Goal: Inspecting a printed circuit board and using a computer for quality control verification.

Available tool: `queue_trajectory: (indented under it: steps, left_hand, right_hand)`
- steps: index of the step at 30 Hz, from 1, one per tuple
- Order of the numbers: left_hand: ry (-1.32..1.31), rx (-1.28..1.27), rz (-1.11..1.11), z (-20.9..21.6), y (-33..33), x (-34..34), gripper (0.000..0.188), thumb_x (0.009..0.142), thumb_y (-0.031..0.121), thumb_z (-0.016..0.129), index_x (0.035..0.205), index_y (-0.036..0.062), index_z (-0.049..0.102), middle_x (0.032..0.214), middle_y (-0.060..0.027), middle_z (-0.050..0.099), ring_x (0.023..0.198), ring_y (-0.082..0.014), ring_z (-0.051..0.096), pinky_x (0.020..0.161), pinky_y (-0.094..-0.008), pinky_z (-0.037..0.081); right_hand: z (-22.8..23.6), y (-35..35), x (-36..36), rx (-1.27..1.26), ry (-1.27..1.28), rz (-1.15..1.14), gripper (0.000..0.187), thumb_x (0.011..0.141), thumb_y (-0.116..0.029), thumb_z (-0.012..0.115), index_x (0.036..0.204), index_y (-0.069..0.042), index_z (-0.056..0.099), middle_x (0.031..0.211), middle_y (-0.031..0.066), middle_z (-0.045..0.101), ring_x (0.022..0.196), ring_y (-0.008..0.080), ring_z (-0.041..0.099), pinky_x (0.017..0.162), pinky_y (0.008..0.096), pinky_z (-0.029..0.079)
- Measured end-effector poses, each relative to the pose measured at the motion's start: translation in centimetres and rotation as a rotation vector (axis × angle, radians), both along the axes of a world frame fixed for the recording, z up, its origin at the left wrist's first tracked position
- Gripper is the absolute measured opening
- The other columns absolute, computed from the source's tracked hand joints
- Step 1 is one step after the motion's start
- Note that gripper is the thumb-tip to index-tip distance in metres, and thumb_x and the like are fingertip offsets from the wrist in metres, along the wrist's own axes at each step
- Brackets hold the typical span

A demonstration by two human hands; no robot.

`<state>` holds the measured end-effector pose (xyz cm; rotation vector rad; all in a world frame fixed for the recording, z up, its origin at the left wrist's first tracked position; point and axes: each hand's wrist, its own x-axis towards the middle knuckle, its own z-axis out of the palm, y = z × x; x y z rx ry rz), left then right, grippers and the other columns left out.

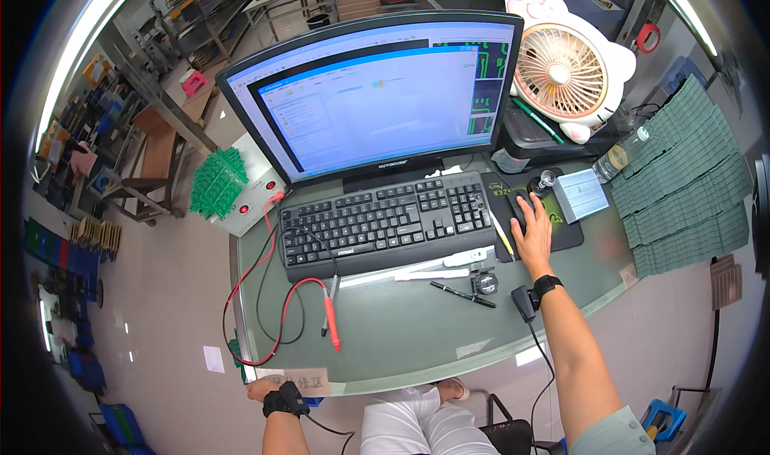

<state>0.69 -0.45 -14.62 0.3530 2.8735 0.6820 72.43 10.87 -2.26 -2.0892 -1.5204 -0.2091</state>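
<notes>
electronics workshop — red probe, green circuit boards, circuit-layout monitor

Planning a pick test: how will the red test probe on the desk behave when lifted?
The red test probe looks like a rigid stick, so it should stay stiff. Its lead lies in loose curves, so it will likely flop and trail. The slim barrel might roll, though the lead probably limits that.
</notes>
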Motion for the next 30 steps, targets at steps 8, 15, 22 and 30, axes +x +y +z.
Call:
queue_trajectory:
  steps: [8, 15, 22, 30]
  left_hand:
    - [0.0, -0.126, -0.004, -1.8, -1.9, -6.8, 0.026, 0.091, 0.006, 0.047, 0.103, -0.0152, 0.056, 0.107, -0.0339, 0.063, 0.092, -0.0444, 0.067, 0.078, -0.0494, 0.057]
    - [0.143, -0.477, -0.374, -2.0, -2.1, -5.4, 0.03, 0.091, 0.006, 0.043, 0.106, -0.0158, 0.056, 0.111, -0.0371, 0.06, 0.096, -0.0468, 0.066, 0.082, -0.0521, 0.057]
    - [-0.087, -0.008, -0.032, 1.9, 1.2, 2.8, 0.03, 0.09, 0.004, 0.042, 0.107, -0.0164, 0.056, 0.112, -0.0357, 0.06, 0.095, -0.0476, 0.066, 0.08, -0.0515, 0.058]
    - [-0.057, 0.085, 0.068, 2.0, -0.2, 0.3, 0.026, 0.095, 0.004, 0.035, 0.111, -0.0153, 0.039, 0.11, -0.0329, 0.058, 0.096, -0.0415, 0.066, 0.08, -0.0459, 0.059]
  right_hand:
    - [-0.5, 0.8, -1.4, 0.003, 0.042, 0.017, 0.05, 0.089, -0.02, 0.065, 0.138, -0.02, 0.053, 0.148, 0.0084, 0.042, 0.133, 0.031, 0.043, 0.11, 0.0447, 0.033]
    - [-0.3, 0.5, -0.9, 0.031, 0.031, -0.009, 0.05, 0.088, -0.017, 0.064, 0.137, -0.019, 0.054, 0.148, 0.0091, 0.043, 0.133, 0.031, 0.043, 0.11, 0.0437, 0.034]
    - [0.0, -0.5, 0.7, 0.022, 0.0, -0.05, 0.05, 0.088, -0.017, 0.064, 0.137, -0.02, 0.054, 0.147, 0.009, 0.044, 0.132, 0.031, 0.043, 0.109, 0.0439, 0.034]
    - [-0.2, 0.5, -0.8, 0.029, 0.02, -0.011, 0.049, 0.088, -0.018, 0.065, 0.137, -0.02, 0.054, 0.147, 0.008, 0.044, 0.131, 0.0314, 0.044, 0.108, 0.0446, 0.034]
